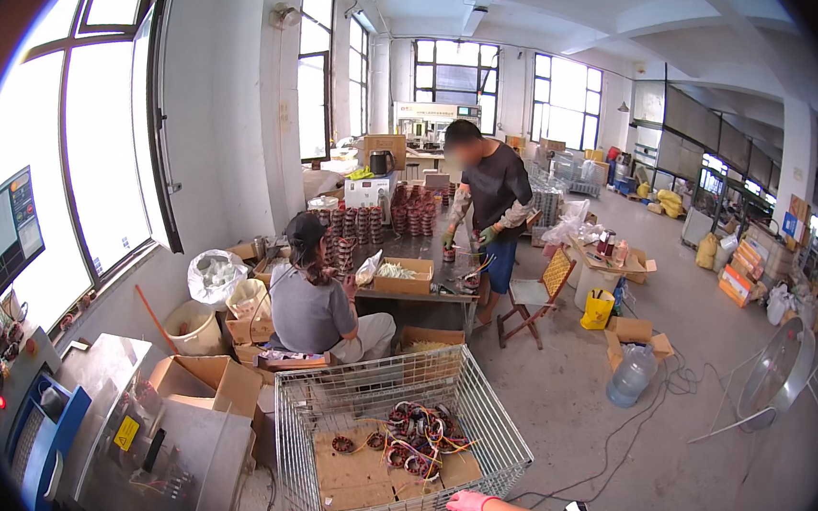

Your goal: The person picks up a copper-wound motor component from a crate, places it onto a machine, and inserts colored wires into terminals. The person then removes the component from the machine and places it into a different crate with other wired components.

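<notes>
My right hand [471, 503], in a pink glove, reaches in from the lower edge to the near rim of a large wire cage [501, 426]. Its fingers point left and look stretched out over the rim, with nothing visible in them; whether they touch the wire I cannot tell. Inside the cage, on a cardboard sheet [344, 476], lies a heap of wound motor stators [424, 430] with red, yellow and dark lead wires. Two single stators [343, 444] sit left of the heap. My left hand is out of the picture.
Beyond the cage a seated person [314, 296] and a standing person [491, 195] work at a table with stacked stators [416, 208]. At left stands a machine with a clear cover [154, 447]. A folding chair [536, 294], water jug [632, 374], floor cables [594, 472] and fan [774, 376] are right.
</notes>
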Demonstrator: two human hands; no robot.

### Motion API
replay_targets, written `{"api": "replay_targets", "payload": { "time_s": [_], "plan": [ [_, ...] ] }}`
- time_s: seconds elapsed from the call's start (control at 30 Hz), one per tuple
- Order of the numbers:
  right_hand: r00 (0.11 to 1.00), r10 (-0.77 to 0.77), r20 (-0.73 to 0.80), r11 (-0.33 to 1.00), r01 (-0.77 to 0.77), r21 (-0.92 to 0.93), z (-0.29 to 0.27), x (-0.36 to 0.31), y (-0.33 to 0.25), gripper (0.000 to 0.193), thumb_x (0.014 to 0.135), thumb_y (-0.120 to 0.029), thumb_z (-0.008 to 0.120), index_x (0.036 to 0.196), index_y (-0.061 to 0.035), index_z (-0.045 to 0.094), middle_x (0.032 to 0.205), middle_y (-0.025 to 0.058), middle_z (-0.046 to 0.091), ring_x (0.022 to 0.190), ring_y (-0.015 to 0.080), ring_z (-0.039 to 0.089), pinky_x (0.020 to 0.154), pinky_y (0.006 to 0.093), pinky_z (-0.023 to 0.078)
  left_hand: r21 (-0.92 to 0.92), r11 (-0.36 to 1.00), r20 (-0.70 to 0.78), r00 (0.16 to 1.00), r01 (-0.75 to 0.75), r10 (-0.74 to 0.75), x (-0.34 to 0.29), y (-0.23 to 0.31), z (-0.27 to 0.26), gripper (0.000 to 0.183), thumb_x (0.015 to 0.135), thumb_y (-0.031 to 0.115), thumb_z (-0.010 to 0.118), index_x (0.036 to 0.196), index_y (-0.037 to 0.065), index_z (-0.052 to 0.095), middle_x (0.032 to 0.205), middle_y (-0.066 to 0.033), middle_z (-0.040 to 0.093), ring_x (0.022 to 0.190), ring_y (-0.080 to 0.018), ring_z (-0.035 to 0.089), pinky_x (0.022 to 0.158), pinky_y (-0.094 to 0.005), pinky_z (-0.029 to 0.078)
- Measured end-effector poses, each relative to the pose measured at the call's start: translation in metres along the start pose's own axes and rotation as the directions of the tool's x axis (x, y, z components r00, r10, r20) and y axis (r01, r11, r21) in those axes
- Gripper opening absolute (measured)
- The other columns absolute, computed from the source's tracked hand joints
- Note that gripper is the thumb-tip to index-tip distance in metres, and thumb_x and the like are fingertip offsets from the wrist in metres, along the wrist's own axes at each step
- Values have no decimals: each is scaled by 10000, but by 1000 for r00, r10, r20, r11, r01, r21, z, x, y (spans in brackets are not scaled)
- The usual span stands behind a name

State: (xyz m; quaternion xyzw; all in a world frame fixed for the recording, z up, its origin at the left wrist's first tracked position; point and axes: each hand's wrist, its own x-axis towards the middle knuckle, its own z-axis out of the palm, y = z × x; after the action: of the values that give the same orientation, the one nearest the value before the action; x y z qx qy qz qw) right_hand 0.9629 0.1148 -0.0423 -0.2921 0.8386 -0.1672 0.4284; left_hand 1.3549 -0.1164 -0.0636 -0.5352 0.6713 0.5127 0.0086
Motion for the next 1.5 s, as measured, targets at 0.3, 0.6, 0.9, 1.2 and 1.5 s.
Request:
{"api": "replay_targets", "payload": {
  "time_s": [0.3,0.6,0.9,1.2,1.5],
  "plan": [
    [910,-366,-193,904,298,-306,-35,0,23,316,842,-316,501,862,-19,606,813,187,636,786,309,620,713,418,497,-314,931,-75,973,185,-218,-11,-43,19,580,905,432,524,1357,80,434,1207,-131,554,1075,-268,514,953,-351,392],
    [976,212,-44,759,-137,636,-46,101,52,250,916,-223,539,1056,-37,628,839,6,619,691,96,551,592,250,446,-52,997,-404,912,59,-75,17,42,7,736,896,306,593,1444,-5,213,1461,-199,242,1354,-325,275,1098,-382,258],
    [993,26,111,951,-59,303,-24,324,37,317,860,-314,537,946,-41,672,708,73,647,597,153,581,582,295,465,251,959,-733,673,130,100,203,128,19,777,861,415,597,1401,-49,286,1421,-258,302,1315,-381,303,1093,-440,245],
    [984,-181,-8,982,180,-57,66,577,-57,441,861,-388,497,1143,-59,577,1047,189,629,1009,337,590,887,419,454,631,618,-711,668,469,219,270,113,56,855,855,461,591,1416,-65,216,1439,-235,277,1314,-407,268,1084,-529,215],
    [869,-495,-12,741,415,-528,154,729,-112,441,800,-417,594,1187,-207,613,1364,164,410,1293,332,327,1107,495,162,522,624,-761,648,582,32,278,121,61,863,832,381,643,1428,-46,187,1450,-217,260,1312,-375,281,1080,-477,218]
  ]
}}
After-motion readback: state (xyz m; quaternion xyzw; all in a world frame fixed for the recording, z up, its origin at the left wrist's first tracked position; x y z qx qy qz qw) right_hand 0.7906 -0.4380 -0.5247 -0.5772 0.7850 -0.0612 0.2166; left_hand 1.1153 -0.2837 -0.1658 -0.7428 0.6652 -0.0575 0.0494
